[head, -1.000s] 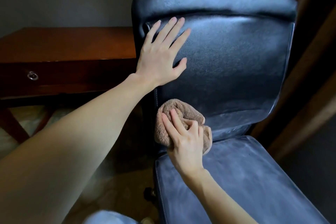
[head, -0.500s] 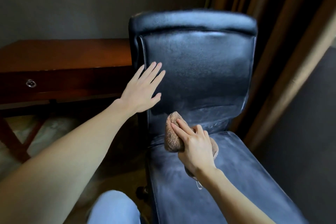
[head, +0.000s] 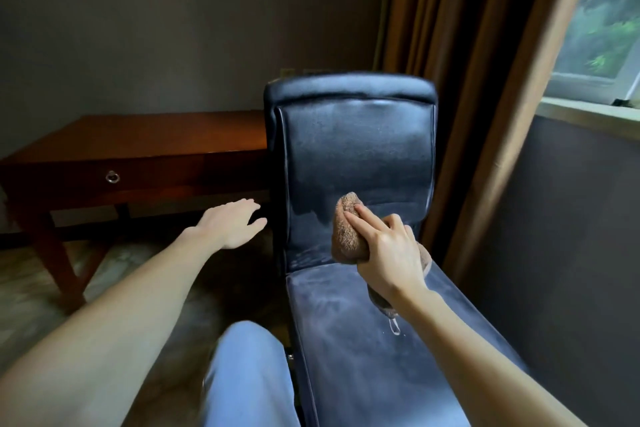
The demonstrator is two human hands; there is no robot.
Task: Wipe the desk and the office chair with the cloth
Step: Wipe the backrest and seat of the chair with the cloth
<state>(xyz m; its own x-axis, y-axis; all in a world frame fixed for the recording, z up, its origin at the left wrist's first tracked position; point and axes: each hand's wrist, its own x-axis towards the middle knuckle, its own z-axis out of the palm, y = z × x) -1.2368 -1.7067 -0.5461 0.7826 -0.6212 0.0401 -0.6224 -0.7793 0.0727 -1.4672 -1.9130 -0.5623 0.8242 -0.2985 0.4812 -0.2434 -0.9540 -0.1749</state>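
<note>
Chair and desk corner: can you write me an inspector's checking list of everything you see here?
Surface: black chair, its seat marked with pale streaks; wooden desk stands to its left.
Job's things: brown cloth, bunched, in front of the lower backrest; contact unclear.
Clutter: nothing seen.
Hands: right hand grips the cloth; left hand open beside the chair's edge, holding nothing.
Cables: nothing seen.
Surroundings: grey wall, brown curtain, window on the right, knee in blue trousers.

The right hand point(head: 391, 253) hides part of the cloth point(head: 346, 236); the chair point(head: 356, 149) runs off below.
</note>
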